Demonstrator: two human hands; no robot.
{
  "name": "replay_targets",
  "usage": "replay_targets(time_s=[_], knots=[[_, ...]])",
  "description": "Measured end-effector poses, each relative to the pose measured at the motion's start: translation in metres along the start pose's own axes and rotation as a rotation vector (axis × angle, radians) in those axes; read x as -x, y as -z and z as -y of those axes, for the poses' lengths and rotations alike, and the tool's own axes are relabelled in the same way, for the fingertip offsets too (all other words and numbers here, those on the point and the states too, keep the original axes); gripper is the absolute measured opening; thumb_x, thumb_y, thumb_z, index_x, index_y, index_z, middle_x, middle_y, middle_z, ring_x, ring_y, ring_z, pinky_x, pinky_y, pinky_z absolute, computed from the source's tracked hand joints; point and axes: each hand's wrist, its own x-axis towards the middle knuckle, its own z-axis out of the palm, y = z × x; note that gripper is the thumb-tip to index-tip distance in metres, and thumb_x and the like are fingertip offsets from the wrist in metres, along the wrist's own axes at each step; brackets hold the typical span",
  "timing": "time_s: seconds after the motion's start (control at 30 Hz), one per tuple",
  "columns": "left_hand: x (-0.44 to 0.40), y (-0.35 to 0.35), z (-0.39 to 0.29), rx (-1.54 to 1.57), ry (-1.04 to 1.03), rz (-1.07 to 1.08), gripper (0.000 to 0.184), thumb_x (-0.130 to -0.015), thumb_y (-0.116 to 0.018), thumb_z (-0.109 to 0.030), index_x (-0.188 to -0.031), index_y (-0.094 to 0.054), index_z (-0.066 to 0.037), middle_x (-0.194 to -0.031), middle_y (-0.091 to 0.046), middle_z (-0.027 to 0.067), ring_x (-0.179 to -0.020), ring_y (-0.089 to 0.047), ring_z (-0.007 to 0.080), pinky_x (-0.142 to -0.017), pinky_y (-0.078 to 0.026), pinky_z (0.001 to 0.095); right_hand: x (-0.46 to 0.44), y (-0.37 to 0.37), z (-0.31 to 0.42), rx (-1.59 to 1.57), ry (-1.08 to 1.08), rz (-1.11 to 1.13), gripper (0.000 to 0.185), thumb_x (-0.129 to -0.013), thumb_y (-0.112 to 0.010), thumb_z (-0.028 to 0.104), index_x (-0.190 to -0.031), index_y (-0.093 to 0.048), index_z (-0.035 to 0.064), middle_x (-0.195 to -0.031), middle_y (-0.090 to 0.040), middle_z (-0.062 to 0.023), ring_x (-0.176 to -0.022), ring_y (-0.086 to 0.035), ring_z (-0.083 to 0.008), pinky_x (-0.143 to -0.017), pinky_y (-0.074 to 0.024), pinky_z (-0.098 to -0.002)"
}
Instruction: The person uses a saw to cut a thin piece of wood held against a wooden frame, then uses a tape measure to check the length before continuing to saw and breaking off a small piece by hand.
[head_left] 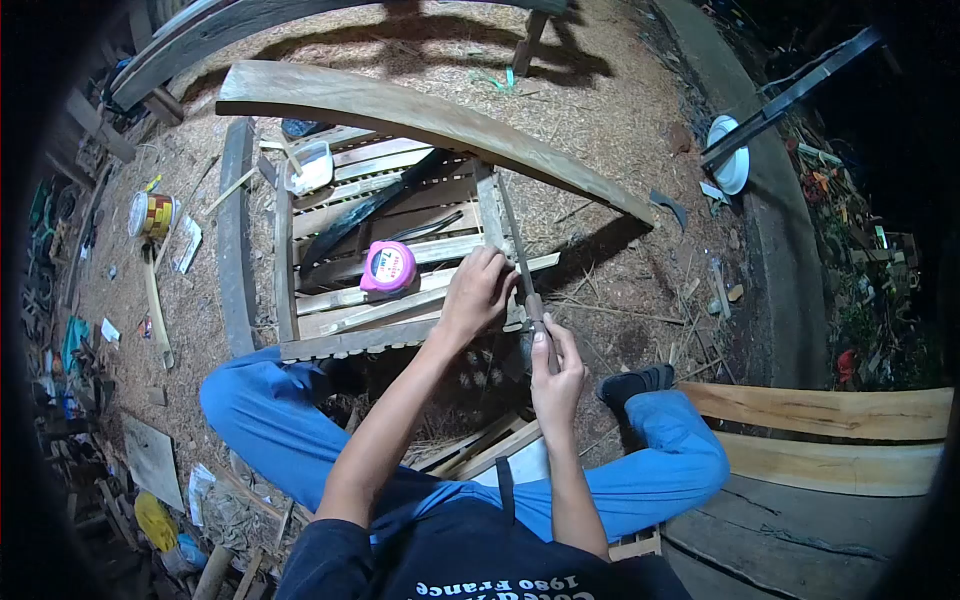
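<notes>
My right hand point(560, 375) is wrapped round the brown handle of a long, narrow-bladed knife point(525, 255). Its blade points away from me, along the right edge of a slatted wooden frame point(286, 255) in front of my knees. My left hand point(480, 290) is closed over a thin wooden slat point(540, 263) at that same edge, close to the blade; its fingertips are partly hidden. A pink tape measure point(389, 267) lies on the slats, left of my left hand. Beyond it a dark, flat strip point(370, 208) slants across the frame.
A thick curved plank point(420, 115) lies across the frame's far side. A white plastic tub point(312, 168) sits at the far left corner. Pale boards point(820, 410) extend at the right. Wood shavings cover the ground, with a yellow-red tin point(152, 214) on the left.
</notes>
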Motion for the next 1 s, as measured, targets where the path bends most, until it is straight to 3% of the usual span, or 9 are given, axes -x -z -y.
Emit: replay_targets(time_s=[0.07,0.1,0.2,0.37,0.43,0.57,0.83,0.97,1.0], knots=[[-0.008,0.011,0.01,0.011,-0.021,-0.018,0.017,-0.092,-0.078,-0.01,-0.1,-0.067,0.0,-0.099,-0.062,0.0154,-0.096,-0.061,0.0371,-0.084,-0.051,0.0457,-0.002,-0.01,0.0,0.096,0.125,-0.003,0.034,-0.107,-0.064,0.012,-0.137,-0.067,-0.0027,-0.135,-0.072,-0.0203,-0.121,-0.07,-0.0301,-0.103,-0.0544,-0.0403],[0.005,-0.021,-0.024,0.119,0.034,-0.052,0.017,-0.092,-0.078,-0.01,-0.099,-0.067,0.001,-0.099,-0.062,0.0153,-0.095,-0.061,0.0374,-0.083,-0.051,0.0458,0.017,0.042,0.008,0.221,0.123,0.019,0.034,-0.107,-0.064,0.012,-0.137,-0.067,-0.0027,-0.135,-0.072,-0.0203,-0.121,-0.07,-0.0301,-0.103,-0.0544,-0.0403],[-0.002,-0.005,-0.009,0.086,0.002,-0.076,0.018,-0.091,-0.078,-0.01,-0.099,-0.066,0.002,-0.099,-0.061,0.0159,-0.095,-0.061,0.0376,-0.083,-0.051,0.0463,0.047,0.038,-0.002,0.022,-0.08,-0.013,0.034,-0.108,-0.063,0.012,-0.135,-0.066,-0.0068,-0.131,-0.073,-0.0195,-0.121,-0.07,-0.0234,-0.103,-0.0541,-0.0373],[0.0,-0.008,-0.004,0.048,-0.01,-0.044,0.018,-0.09,-0.078,-0.008,-0.099,-0.066,0.002,-0.097,-0.061,0.0165,-0.095,-0.061,0.0378,-0.082,-0.05,0.0468,0.008,0.016,0.02,0.012,-0.134,-0.003,0.034,-0.108,-0.064,0.013,-0.137,-0.066,-0.0046,-0.13,-0.073,-0.0197,-0.119,-0.07,-0.0224,-0.102,-0.0545,-0.0369],[-0.001,-0.005,-0.005,0.055,-0.018,-0.05,0.018,-0.09,-0.078,-0.009,-0.099,-0.067,0.002,-0.097,-0.06,0.0165,-0.095,-0.06,0.0378,-0.082,-0.05,0.0466,0.001,0.01,0.015,0.161,0.096,-0.006,0.034,-0.108,-0.064,0.014,-0.137,-0.066,-0.0038,-0.13,-0.073,-0.0198,-0.118,-0.07,-0.0211,-0.099,-0.0556,-0.0368],[0.0,-0.007,-0.008,0.065,-0.014,-0.064,0.017,-0.09,-0.078,-0.009,-0.099,-0.067,0.0,-0.097,-0.06,0.0163,-0.095,-0.06,0.0376,-0.083,-0.049,0.0469,0.053,0.04,-0.013,0.081,-0.01,-0.034,0.034,-0.107,-0.064,0.012,-0.137,-0.066,-0.0049,-0.131,-0.073,-0.0191,-0.114,-0.07,-0.0186,-0.096,-0.0566,-0.0353],[0.0,-0.005,-0.007,0.093,-0.005,-0.063,0.017,-0.091,-0.078,-0.01,-0.096,-0.067,0.001,-0.097,-0.061,0.0161,-0.094,-0.061,0.0377,-0.083,-0.05,0.0455,0.008,0.014,0.017,0.226,0.125,-0.095,0.034,-0.104,-0.068,0.014,-0.134,-0.071,-0.0021,-0.121,-0.077,-0.0228,-0.11,-0.076,-0.0316,-0.098,-0.0556,-0.041],[-0.003,-0.006,-0.007,0.085,-0.01,-0.08,0.017,-0.091,-0.078,-0.009,-0.097,-0.067,0.002,-0.097,-0.061,0.0163,-0.094,-0.061,0.0381,-0.083,-0.05,0.046,0.035,0.028,0.013,0.373,0.061,-0.18,0.037,-0.102,-0.069,0.018,-0.136,-0.072,0.0017,-0.119,-0.069,-0.0152,-0.106,-0.068,-0.0279,-0.096,-0.0538,-0.0403],[0.0,-0.006,-0.008,0.077,-0.018,-0.073,0.018,-0.091,-0.078,-0.009,-0.098,-0.066,0.002,-0.097,-0.061,0.0164,-0.094,-0.061,0.0382,-0.083,-0.05,0.0462,0.029,0.024,0.009,0.435,0.209,-0.208,0.036,-0.102,-0.069,0.017,-0.135,-0.072,0.0038,-0.116,-0.062,-0.0137,-0.106,-0.064,-0.028,-0.098,-0.0517,-0.0421]])
